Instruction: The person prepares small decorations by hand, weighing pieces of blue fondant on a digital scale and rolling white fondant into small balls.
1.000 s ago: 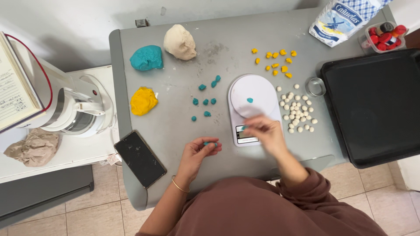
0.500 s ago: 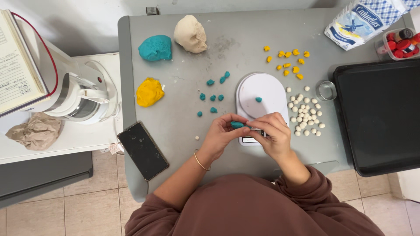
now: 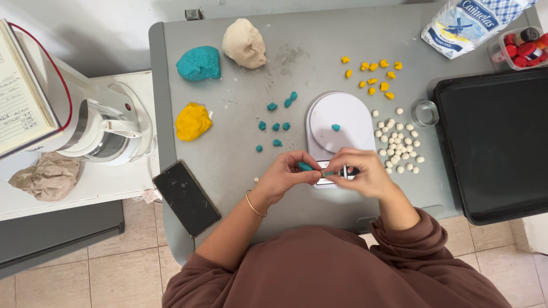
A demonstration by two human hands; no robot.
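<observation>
Head view, only one. Versus half a second ago: both hands sit a little closer together at the front edge of the scale (image 3: pixel 337 128); the pinched teal piece is stretched between them rather than bunched. A second ago the right hand was up over the scale and the left alone held dough.

Left hand (image 3: pixel 283 178): grip clamped on a small teal dough piece (image 3: pixel 305 166), thumb and fingertips. Right hand (image 3: pixel 363 173): grip clamped on the same piece's other end, over the scale's display. The piece is above the surface (image 3: pixel 228 142), just in front of the scale plate.

One teal bit (image 3: pixel 335 127) lies on the scale plate. Teal bits (image 3: pixel 277 125) lie left of the scale, white balls (image 3: pixel 397 145) right of it, yellow bits (image 3: pixel 374 71) above. Teal lump (image 3: pixel 198 63), white lump (image 3: pixel 244 43), yellow lump (image 3: pixel 193 121) at the left. Phone (image 3: pixel 186 197) overhangs the front edge.

Hard to see: scale display hidden by the fingers; how much dough the right hand hides, cannot tell. Black tray (image 3: pixel 496 142) and flour bag (image 3: pixel 465 23) cut off at the frame edge.
</observation>
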